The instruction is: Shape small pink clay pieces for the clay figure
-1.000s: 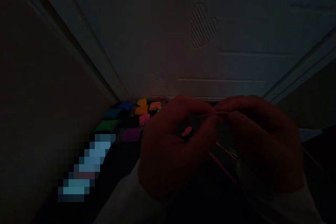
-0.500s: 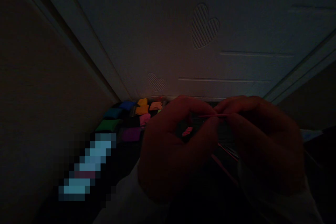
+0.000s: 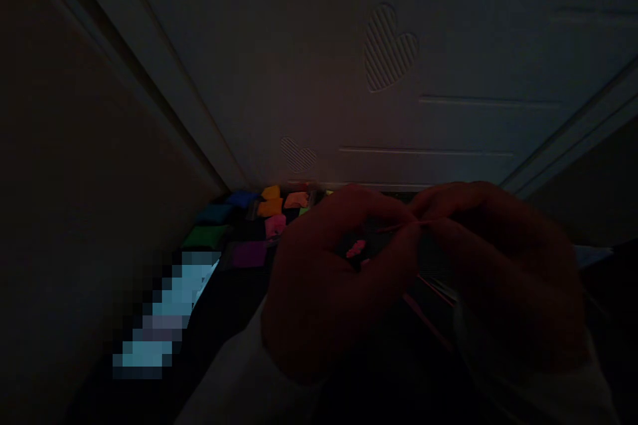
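Observation:
In dim light, my left hand (image 3: 343, 279) and my right hand (image 3: 503, 272) meet at their fingertips. Between them runs a thin pink strip (image 3: 426, 222), pinched by thumb and forefinger on both sides. Its left end pokes out past my left fingertips; what it is made of is too dark to tell. Below and behind my left hand lies a small pink piece with a ridged, wavy edge (image 3: 355, 249). Under my right hand, a pink stick-like tool (image 3: 423, 319) and some thinner sticks (image 3: 438, 291) lie on the dark surface, partly covered.
Several small coloured packets stand at the back left, among them a green packet (image 3: 205, 237), a purple packet (image 3: 250, 254) and an orange packet (image 3: 270, 207). A glowing, blurred-out screen (image 3: 167, 312) lies at the left. Behind rises a white panel (image 3: 249, 80) with heart reliefs.
My left fingertips have shifted slightly right along the pink strip, closer to my right fingers, so less of it shows between the hands. Both hands keep their pinch.

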A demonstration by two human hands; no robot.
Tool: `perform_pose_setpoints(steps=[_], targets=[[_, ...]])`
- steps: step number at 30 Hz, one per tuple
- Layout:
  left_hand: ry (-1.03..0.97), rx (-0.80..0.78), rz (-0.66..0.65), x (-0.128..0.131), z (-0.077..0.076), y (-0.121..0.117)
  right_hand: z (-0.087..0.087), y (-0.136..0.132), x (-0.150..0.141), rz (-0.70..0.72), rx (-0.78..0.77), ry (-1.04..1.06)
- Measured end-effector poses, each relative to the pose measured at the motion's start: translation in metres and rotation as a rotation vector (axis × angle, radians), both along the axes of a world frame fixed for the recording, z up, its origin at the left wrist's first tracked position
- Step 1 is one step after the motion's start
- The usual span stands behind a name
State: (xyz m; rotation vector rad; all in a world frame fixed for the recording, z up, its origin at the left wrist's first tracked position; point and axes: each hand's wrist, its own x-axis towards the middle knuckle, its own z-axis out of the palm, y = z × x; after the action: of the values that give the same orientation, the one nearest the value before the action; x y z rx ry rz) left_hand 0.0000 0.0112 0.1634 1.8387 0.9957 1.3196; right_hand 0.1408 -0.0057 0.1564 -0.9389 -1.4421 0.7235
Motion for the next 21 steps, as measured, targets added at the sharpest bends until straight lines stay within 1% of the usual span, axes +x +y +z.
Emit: perform_pose_setpoints(steps=[5, 8, 12, 16, 21], targets=[[-0.036, -0.01, -0.006, 0.0003, -0.0012, 0.0004, 0.0, -0.0006, 0.0015, 0.056, -0.046, 0.042], [-0.063, 0.008, 0.013, 0.0006, -0.0019, 0.0007, -0.0005, -0.0007, 0.0021, 0.057, -0.035, 0.028], [-0.044, 0.015, 0.031, 0.0009, -0.0012, 0.001, -0.0016, -0.0003, 0.0008, 0.042, -0.003, 0.001], [-0.03, -0.01, 0.005, 0.0006, 0.0001, 0.0006, -0.0019, 0.0006, -0.0007, 0.04, -0.004, 0.024], [0.009, 0.008, -0.01, -0.001, 0.0001, 0.0006, 0.0, 0.0011, 0.0018, 0.068, -0.019, -0.02]])
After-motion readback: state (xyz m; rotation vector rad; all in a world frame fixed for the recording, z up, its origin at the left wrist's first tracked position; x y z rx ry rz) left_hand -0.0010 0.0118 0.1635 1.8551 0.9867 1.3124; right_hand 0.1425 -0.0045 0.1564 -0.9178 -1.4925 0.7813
